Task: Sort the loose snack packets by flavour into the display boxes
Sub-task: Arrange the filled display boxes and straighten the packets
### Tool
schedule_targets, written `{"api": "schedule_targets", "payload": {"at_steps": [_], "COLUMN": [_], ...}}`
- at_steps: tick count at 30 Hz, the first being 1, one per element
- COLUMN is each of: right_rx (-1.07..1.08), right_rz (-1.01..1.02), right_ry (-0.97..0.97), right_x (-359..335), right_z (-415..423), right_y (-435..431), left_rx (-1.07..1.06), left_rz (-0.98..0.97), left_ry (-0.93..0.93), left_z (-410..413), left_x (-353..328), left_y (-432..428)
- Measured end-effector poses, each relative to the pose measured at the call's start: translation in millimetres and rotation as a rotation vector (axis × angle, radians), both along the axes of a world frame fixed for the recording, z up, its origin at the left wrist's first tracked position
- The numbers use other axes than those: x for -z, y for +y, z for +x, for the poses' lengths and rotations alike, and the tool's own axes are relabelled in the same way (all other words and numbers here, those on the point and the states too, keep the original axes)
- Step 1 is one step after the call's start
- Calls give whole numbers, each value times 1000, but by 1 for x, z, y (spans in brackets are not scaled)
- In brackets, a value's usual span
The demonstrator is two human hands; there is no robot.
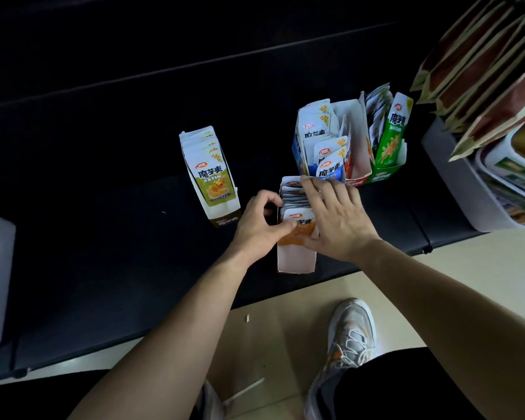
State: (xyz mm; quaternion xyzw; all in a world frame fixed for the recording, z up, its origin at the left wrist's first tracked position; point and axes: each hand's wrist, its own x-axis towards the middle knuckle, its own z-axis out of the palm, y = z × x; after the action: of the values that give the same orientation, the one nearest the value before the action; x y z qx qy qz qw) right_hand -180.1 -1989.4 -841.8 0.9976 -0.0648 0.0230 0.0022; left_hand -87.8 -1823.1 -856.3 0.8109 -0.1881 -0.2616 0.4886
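Your left hand [261, 221] grips the wall of the white cardboard display box [296, 262], thumb on its front orange snack packet [297, 234]; your right hand [337, 221] lies flat across the row. The yellow-fronted box [209, 174] nearby stands full and no loose packets show: nearly finished, I judge.

Head-worn camera looks steeply down, close over the black bench [103, 253].

Left hand [259, 221], right hand [337, 219] on orange packets [297, 234] in near display box [296, 262]
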Motion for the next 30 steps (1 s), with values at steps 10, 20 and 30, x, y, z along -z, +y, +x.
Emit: {"api": "schedule_targets", "payload": {"at_steps": [10,20,30], "right_rx": [-2,-6,64], "right_rz": [-37,-88,136], "right_ry": [26,52,110], "right_x": [2,-2,5], "right_z": [-14,11,23], "right_y": [-2,0,0], "left_rx": [-152,-147,25], "left_rz": [46,-27,-19], "left_ry": [-50,80,298], "left_z": [-4,2,2], "left_x": [-3,-5,-3], "left_y": [-16,-9,5]}}
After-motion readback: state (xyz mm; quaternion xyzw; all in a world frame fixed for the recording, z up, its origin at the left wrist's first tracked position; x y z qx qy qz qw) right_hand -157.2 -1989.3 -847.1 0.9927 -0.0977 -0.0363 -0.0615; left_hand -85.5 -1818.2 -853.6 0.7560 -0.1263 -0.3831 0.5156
